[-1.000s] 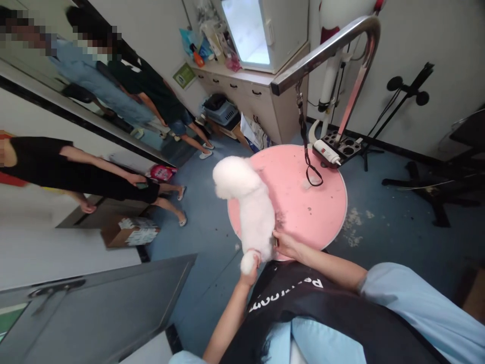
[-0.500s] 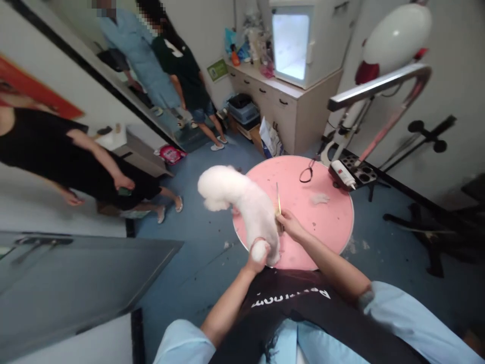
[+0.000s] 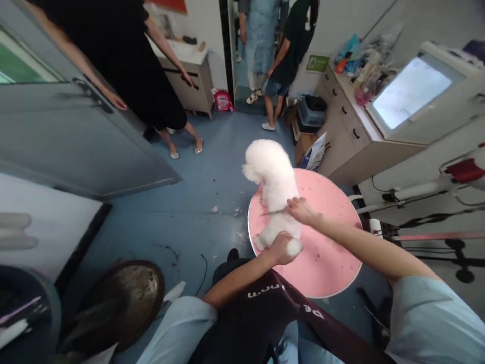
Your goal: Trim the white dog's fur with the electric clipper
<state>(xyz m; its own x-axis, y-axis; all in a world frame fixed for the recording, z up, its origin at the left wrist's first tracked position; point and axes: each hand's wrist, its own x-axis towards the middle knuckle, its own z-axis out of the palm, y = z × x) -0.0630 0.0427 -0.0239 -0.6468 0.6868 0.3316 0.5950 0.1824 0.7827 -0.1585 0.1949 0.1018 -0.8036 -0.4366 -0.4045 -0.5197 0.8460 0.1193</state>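
A fluffy white dog (image 3: 273, 174) stands on a round pink table (image 3: 329, 242), its head turned toward the far left side. At the rear of the dog my left hand (image 3: 281, 246) is closed around the base of its rounded tail (image 3: 294, 247). My right hand (image 3: 300, 209) is closed on the handles of thin scissors (image 3: 273, 212). Their blades point left across the dog's back, close to the fur. The handles are mostly hidden by my fingers.
Clipped fur lies on the blue floor (image 3: 200, 197). A person in black (image 3: 125, 65) stands beyond at the left, near a grey door (image 3: 56, 131). Two other people stand at the back. A cabinet (image 3: 341, 131) stands at the right, and a dark bin (image 3: 34, 298) at lower left.
My view has swung left. My right hand has brought the scissors from the dog's right side over its back, blades now pointing left. My left hand keeps its hold at the rear.
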